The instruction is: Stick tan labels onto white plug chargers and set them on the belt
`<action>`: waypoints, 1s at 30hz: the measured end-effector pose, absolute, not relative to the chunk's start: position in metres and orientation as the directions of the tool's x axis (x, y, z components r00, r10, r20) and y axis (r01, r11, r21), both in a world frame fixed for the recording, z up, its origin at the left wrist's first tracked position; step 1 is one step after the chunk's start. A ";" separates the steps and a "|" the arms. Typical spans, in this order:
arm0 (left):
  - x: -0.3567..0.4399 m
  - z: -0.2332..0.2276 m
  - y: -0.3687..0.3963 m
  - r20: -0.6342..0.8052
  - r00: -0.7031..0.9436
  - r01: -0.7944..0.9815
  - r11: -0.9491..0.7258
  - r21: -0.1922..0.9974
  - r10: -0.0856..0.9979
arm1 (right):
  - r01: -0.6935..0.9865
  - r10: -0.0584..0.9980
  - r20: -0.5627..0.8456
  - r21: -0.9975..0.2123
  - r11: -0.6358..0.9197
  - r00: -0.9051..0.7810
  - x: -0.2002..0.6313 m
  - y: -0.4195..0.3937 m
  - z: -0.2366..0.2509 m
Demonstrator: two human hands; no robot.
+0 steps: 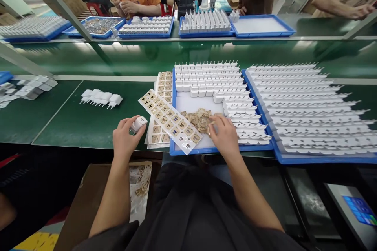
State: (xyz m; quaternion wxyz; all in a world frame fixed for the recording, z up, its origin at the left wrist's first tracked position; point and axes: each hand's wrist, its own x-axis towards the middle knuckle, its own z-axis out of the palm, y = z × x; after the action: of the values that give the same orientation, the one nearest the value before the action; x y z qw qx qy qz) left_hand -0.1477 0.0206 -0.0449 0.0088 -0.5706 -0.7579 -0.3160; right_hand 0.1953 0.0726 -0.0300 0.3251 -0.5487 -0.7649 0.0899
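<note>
Meanwhile, the left hand (pixel 125 139) grips a white plug (pixel 138 123) between thumb and fingers, its long axis tilted up and to the right, past the fingertips. Right hand (pixel 225 135) rests in the blue tray (pixel 188 150), fingers narrowed on the brown labels (pixel 200 119) just beyond them.

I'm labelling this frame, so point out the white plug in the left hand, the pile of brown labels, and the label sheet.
white plug (pixel 139 123), head view, on its white body.
pile of brown labels (pixel 199 119), head view, middle of the heap.
label sheet (pixel 169 120), head view, centre of the strip.
</note>
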 end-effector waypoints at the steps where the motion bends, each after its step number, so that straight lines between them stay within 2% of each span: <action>1: -0.158 -0.048 0.021 0.339 -0.360 0.882 0.200 0.426 0.869 | 0.782 0.884 0.426 -0.479 0.400 -0.191 0.192 0.070 -0.030; 3: -0.172 -0.053 0.021 0.252 -0.373 0.894 0.273 0.356 0.893 | 0.741 0.871 0.423 -0.495 0.454 -0.251 0.184 0.064 -0.029; 5: -0.178 -0.054 0.022 0.203 -0.368 0.904 0.299 0.306 0.907 | 0.701 0.873 0.341 -0.523 0.485 -0.350 0.176 0.058 -0.029; 8: -0.163 -0.050 0.025 0.302 -0.327 0.924 0.236 0.303 0.895 | 0.741 0.884 0.207 -0.486 0.464 -0.418 0.170 0.053 -0.033; 11: -0.121 -0.043 0.030 0.419 -0.109 0.913 -0.077 0.402 0.901 | 0.796 0.892 0.151 -0.406 0.449 -0.426 0.169 0.054 -0.039; 14: -0.070 -0.042 0.035 0.384 0.251 0.800 -0.413 0.435 0.889 | 0.813 0.885 0.131 -0.354 0.463 -0.447 0.169 0.056 -0.040; 17: -0.039 -0.047 0.038 0.274 0.398 0.779 -0.481 0.403 0.875 | 0.819 0.872 0.114 -0.304 0.486 -0.476 0.169 0.056 -0.036; 19: -0.032 -0.051 0.039 0.230 0.410 0.789 -0.469 0.396 0.883 | 0.819 0.865 0.103 -0.282 0.499 -0.492 0.168 0.056 -0.033; 26: -0.036 -0.056 0.038 0.209 0.387 0.789 -0.440 0.429 0.898 | 0.786 0.825 0.114 -0.254 0.563 -0.554 0.169 0.061 -0.032; 30: -0.034 -0.058 0.038 0.213 0.383 0.787 -0.438 0.434 0.899 | 0.811 0.843 0.133 -0.227 0.538 -0.522 0.165 0.054 -0.034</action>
State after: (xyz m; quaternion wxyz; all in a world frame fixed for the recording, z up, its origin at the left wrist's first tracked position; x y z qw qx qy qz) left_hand -0.0343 0.0377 -0.0576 -0.1315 -0.8211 -0.5134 -0.2119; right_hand 0.1650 0.0543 -0.0337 0.1138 -0.4755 -0.8696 0.0684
